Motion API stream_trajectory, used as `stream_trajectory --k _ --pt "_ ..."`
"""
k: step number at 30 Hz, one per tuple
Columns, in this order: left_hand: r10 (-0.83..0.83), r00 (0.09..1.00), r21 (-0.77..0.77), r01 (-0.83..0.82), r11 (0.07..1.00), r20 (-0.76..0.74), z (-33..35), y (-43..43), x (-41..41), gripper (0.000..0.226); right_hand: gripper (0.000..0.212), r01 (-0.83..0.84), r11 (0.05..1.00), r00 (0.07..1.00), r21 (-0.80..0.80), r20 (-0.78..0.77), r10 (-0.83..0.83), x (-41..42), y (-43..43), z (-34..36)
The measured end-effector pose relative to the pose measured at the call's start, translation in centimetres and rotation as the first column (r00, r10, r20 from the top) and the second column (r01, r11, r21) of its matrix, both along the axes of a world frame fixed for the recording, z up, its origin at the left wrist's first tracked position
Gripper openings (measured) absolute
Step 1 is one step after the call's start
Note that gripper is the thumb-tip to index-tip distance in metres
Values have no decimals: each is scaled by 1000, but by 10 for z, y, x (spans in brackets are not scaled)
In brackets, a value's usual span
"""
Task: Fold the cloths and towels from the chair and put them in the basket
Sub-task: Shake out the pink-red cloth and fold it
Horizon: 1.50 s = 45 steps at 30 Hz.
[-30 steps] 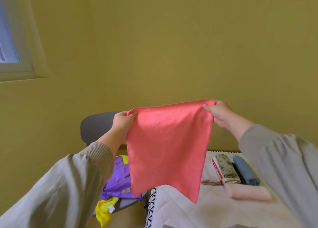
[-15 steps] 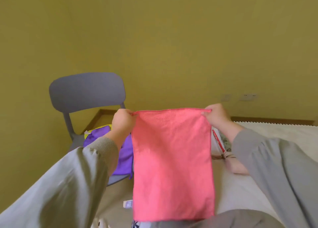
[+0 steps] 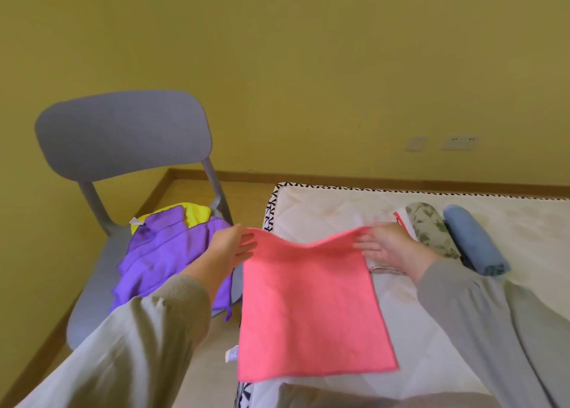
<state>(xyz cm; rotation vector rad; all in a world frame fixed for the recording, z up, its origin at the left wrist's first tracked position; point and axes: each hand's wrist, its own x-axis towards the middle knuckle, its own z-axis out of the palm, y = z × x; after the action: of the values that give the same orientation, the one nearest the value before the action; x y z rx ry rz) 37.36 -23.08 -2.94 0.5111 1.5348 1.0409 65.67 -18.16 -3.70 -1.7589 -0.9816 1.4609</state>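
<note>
Closest to me, the near hem of the pink cloth (image 3: 311,302) lies low over the corner of the mattress (image 3: 339,210), its left side overhanging the edge. A second ago it hung straight down from my raised hands; now I have brought it down and tipped it nearly flat. The shake-out seems done and the laying-out has begun.

My left hand (image 3: 229,247) pinches the far left corner and my right hand (image 3: 385,247) the far right one. The fingers lie fairly straight on top of the fabric, and the thumbs are hidden beneath. The far edge sags a little between them, so I judge that end is not yet resting on the bed.

Just beyond my right hand lie a rolled leaf-print towel (image 3: 428,228) and a rolled blue towel (image 3: 475,241) side by side. These look finished but not yet put away. Beyond my left hand, the grey chair (image 3: 123,130) holds a purple cloth (image 3: 166,253) with a yellow cloth (image 3: 194,212) beneath it, both still to be folded.

The basket is nowhere in view. I reckon the next thing is to let the corners down smooth and make the first fold.
</note>
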Motion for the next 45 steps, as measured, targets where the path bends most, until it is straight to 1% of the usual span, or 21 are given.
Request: stream_trajectory --k 3,5,7,10,12,14,17,20,23,24,25,27,28,30,31,33,35,38,40,42,45 --pt "15 995 39 -19 999 95 -5 15 3 26 9 38 999 998 31 -57 -36 -5 21 -4" --pt "16 989 76 -28 997 145 1 26 5 14 11 54 993 998 108 -26 -51 -11 36 2" --pt "22 980 140 -51 989 198 12 40 8 13 13 68 972 997 224 4 -71 -15 52 13" --pt "10 967 264 -80 961 254 31 58 9 20 17 69 932 998 356 -16 -67 -18 69 37" --pt "13 962 319 -103 942 272 42 66 8 24 18 93 914 994 396 -90 -63 -17 75 52" --pt "28 957 338 -130 932 289 43 67 7 33 17 119 905 990 409 -121 -75 -12 72 59" --pt "65 964 289 -141 947 257 25 53 9 37 15 158 913 986 376 -106 -128 -4 54 47" --pt "184 959 191 -226 955 216 -6 24 14 23 14 197 925 980 325 -55 -190 4 22 17" --pt "329 928 90 -348 933 173 -39 -5 12 10 13 271 924 960 270 -8 -279 9 -13 -17" --pt "352 924 63 -364 929 149 -50 -14 12 7 15 288 925 955 246 -5 -296 11 -26 -31" --pt "342 934 53 -349 936 106 -61 -23 12 5 13 296 929 953 222 5 -304 14 -38 -45" --pt "264 965 53 -263 963 -12 -81 -40 16 5 6 285 946 952 155 72 -298 21 -61 -72" --pt "214 974 40 -211 977 -74 -89 -48 18 6 6 273 958 953 93 109 -282 25 -69 -83" --pt "102 980 -3 -104 995 -171 -103 -60 21 17 18 239 970 965 -40 122 -233 29 -78 -96" --pt "56 972 -21 -62 998 -227 -108 -62 21 23 21 220 973 968 -70 134 -210 29 -80 -99" --pt "-10 938 -52 -9 999 -345 -115 -65 20 28 15 190 979 962 -76 215 -170 29 -78 -101" --pt "-32 922 -67 6 998 -385 -116 -64 19 30 5 172 982 948 -71 284 -146 29 -77 -103" --pt "-47 898 -56 24 998 -438 -116 -63 18 34 12 152 988 915 -9 381 -137 29 -76 -105" --pt "-64 869 -49 46 998 -491 -116 -66 18 35 4 107 993 874 50 472 -118 30 -75 -102" --pt "-104 814 -58 87 995 -571 -117 -69 18 32 7 65 997 838 34 541 -73 31 -75 -101" --pt "-172 700 -117 126 985 -693 -118 -71 22 22 20 29 999 807 -41 590 1 34 -77 -105"
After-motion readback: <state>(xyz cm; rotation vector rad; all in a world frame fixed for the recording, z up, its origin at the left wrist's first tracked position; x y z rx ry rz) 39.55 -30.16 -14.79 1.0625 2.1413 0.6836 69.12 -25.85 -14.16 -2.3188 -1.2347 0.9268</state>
